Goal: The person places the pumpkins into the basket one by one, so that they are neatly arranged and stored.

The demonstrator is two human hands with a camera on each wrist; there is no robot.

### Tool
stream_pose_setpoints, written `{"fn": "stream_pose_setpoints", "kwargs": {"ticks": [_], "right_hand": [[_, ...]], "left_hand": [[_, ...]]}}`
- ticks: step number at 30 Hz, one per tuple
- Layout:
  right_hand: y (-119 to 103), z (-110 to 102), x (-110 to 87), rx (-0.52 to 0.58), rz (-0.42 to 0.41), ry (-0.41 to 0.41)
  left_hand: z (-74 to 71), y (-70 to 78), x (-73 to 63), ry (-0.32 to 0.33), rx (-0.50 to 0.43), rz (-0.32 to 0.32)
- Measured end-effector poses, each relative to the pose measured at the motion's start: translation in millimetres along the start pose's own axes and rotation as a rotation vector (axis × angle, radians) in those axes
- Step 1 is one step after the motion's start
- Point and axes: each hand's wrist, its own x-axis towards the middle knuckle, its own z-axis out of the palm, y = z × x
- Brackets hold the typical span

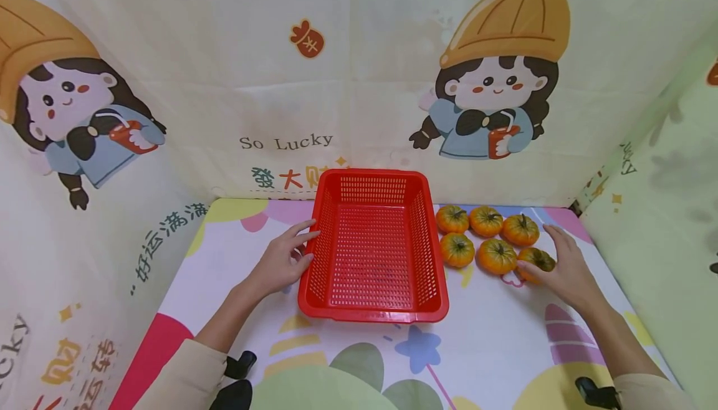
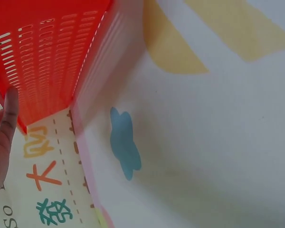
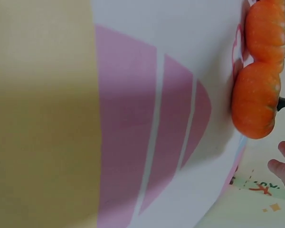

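- My left hand (image 1: 280, 263) rests loosely against the basket (image 1: 373, 317)
- My spread right hand (image 1: 568, 273) grasps nothing beside the near-right pumpkin (image 1: 536, 257), right of the basket
- A clumsy nudge could roll it

Festive lettering in English and Chinese on printed cloth.
The cream cloth backdrop (image 1: 370, 111) carries "So Lucky" in dark serif type (image 1: 286, 143) above "發大财" in green, red and yellow characters (image 1: 287, 177), the last partly hidden by the glossy red rectangular plastic basket (image 1: 373, 316); the left wrist view repeats "發大财" and "So". The pale left-hand cloth wall (image 1: 112, 235) reads "好运满满" in dark green characters (image 1: 171, 229), with a yellow "财" (image 1: 62, 360) and a cut-off "ucky" (image 1: 14, 341) lower down. On the greenish right-hand cloth wall (image 1: 645, 229), "ucky" (image 1: 627, 159) shows.
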Motion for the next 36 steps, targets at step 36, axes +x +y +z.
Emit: {"fn": "stream_pose_setpoints", "kwargs": {"ticks": [36], "right_hand": [[33, 17, -18.1, 0.109, 0.256, -0.192]], "left_hand": [[-4.5, 5.1, 4.3, 0.002, -0.162, -0.168]]}}
